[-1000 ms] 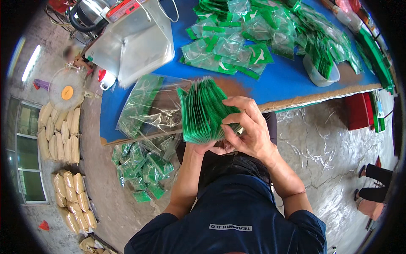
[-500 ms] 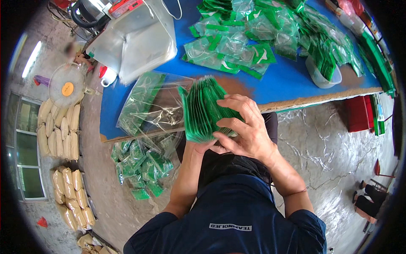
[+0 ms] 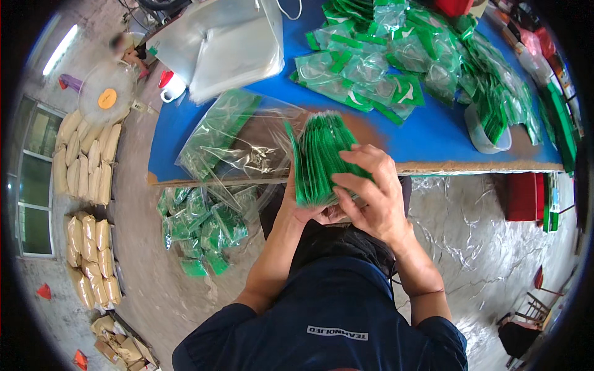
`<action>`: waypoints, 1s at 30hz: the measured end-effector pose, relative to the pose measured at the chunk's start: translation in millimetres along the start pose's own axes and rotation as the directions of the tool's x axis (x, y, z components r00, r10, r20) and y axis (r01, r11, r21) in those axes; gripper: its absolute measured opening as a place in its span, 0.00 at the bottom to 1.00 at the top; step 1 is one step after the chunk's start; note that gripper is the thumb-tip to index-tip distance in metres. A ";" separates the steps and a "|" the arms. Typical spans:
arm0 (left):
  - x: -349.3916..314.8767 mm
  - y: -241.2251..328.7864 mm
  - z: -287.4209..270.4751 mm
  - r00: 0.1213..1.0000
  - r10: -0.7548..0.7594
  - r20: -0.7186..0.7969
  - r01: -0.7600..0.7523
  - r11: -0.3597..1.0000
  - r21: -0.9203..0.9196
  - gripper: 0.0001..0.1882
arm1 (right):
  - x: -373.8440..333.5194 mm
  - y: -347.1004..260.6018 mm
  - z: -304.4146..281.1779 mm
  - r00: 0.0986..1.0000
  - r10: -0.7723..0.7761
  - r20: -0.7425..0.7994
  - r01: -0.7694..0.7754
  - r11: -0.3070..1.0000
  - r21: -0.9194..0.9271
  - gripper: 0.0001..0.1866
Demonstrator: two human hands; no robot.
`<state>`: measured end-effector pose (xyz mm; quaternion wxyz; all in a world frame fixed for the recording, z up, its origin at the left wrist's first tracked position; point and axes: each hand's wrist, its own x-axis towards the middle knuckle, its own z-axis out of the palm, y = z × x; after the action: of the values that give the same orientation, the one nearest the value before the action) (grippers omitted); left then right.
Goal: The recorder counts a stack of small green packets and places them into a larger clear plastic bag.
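Note:
A thick stack of green plastic packets [image 3: 328, 162] stands on edge between my hands, its top edges fanned apart. My left hand [image 3: 304, 210] is closed round the stack's lower left side, with most of its fingers hidden behind the packets. On the right side my right hand [image 3: 374, 196] lies against the stack, its fingers bent and slightly spread over the packet edges. Left of the stack, a large clear plastic bag [image 3: 263, 139] lies on the blue table [image 3: 167, 145] and hangs over its front edge. A green packet bundle [image 3: 226, 133] shows through it.
Loose green packets [image 3: 377, 68] are heaped across the far table. A clear tub [image 3: 489, 133] with packets stands at the right. Clear bags [image 3: 238, 52] lie far left beside a white mug [image 3: 172, 86]. Bagged packets [image 3: 204, 226] sit below the table edge; a red box [image 3: 521, 196] stands right.
The view has shifted, so the table and floor things sit differently in it. My hands still hold the stack, and my right fingers have moved slightly along its edges.

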<state>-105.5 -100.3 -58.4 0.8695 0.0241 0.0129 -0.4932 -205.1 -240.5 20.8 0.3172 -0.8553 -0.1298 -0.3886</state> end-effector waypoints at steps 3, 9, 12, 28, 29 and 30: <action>-2.6 3.4 -5.7 1.000 0.011 0.028 -0.012 0.999 0.045 0.32 | 5.5 -4.3 1.1 0.993 -0.083 0.079 0.083 0.997 0.008 0.17; -3.0 5.4 -5.5 0.999 -0.028 0.037 0.032 0.993 -0.115 0.32 | 6.5 -4.0 3.5 0.994 -0.057 0.089 0.053 0.998 0.043 0.16; -7.4 4.8 -7.6 0.993 0.067 -0.093 -0.056 0.992 0.116 0.32 | 8.2 -11.2 10.6 0.999 0.013 0.030 -0.015 0.996 0.083 0.17; -9.7 0.0 1.0 0.992 0.018 -0.126 -0.013 0.999 0.038 0.34 | 14.2 -8.2 -0.7 0.951 -0.186 0.245 0.198 0.980 -0.024 0.23; 0.2 5.1 -13.9 0.997 -0.013 -0.074 0.014 1.000 0.021 0.33 | 9.8 -2.3 -6.8 1.000 -0.029 0.007 0.029 1.000 0.009 0.28; 15.6 1.1 -24.2 0.998 -0.063 -0.019 0.063 0.998 -0.008 0.33 | -1.7 8.9 -17.7 0.963 0.140 -0.231 -0.130 0.990 0.057 0.35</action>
<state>-96.5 -111.8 -83.2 0.8534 0.0254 0.0239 -0.5201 -212.4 -258.6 24.5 0.3737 -0.8036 -0.0410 -0.4615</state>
